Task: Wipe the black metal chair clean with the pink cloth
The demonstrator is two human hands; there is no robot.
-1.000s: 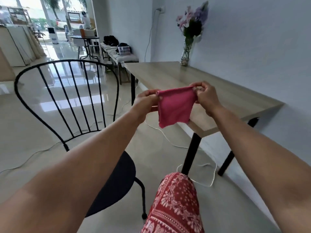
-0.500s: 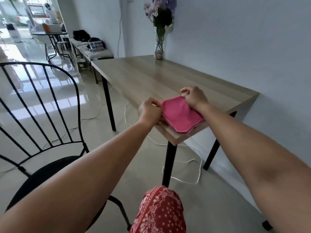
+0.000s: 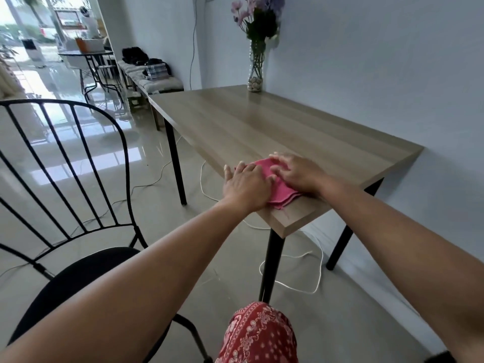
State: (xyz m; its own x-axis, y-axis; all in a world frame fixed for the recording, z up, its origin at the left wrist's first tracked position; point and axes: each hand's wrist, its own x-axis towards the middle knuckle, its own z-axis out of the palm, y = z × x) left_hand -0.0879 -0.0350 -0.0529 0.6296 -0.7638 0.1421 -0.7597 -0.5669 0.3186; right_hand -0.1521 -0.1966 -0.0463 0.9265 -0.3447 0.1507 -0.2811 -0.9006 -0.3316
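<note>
Pink cloth [image 3: 281, 189] lies folded near the bench [image 3: 262, 127] corner, left hand [image 3: 246, 184] and right hand [image 3: 296, 171] pressing it flat, grip open; it could slide off. Black metal chair [image 3: 78, 195] waits unwiped.

Pale wall [image 3: 379, 61]. Wood table [image 3: 262, 121] against it, flower vase [image 3: 255, 66] at far corner. Glossy floor [image 3: 86, 158], white cord [image 3: 301, 260]. Cushioned bench [image 3: 154, 79] beyond; daylight far left.

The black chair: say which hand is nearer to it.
Left. The left hand lies flat on the pink cloth at the table edge, on the side facing the black chair. The right hand presses the cloth's other side, farther from the chair.
</note>
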